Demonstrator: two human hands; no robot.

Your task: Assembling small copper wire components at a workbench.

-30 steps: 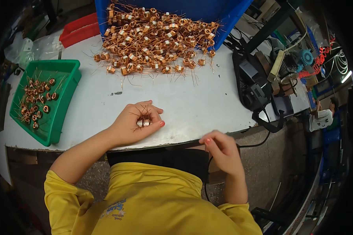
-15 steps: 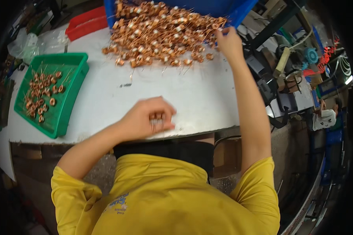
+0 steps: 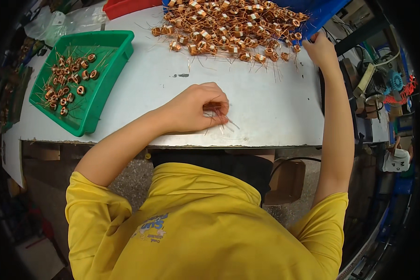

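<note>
My left hand [image 3: 196,107] is curled above the front part of the white table. Its fingers are closed around copper coils, mostly hidden, with thin wire leads [image 3: 226,125] poking out below the fingertips. At the far right, my right hand [image 3: 321,50] is closed in a pinch beside the edge of the blue bin [image 3: 319,21]; what its fingertips hold, if anything, is hidden. A large heap of copper wire coils [image 3: 233,32] with pale bands spills from that bin onto the table. On the left, a green tray [image 3: 108,79] carries a smaller group of similar coils [image 3: 70,77].
Behind the green tray lie a red tray [image 3: 126,6] and clear plastic bags [image 3: 65,23]. The white table [image 3: 266,112] ends close to my body. To the right stand a dark post [image 3: 364,35], tools and a blue round device [image 3: 395,80]. A cardboard box [image 3: 287,182] sits below.
The whole view has shifted, so the table appears higher and further right. My right hand has drawn away from the coils, to the right. My left hand stays closed, its wire leads now sharper.
</note>
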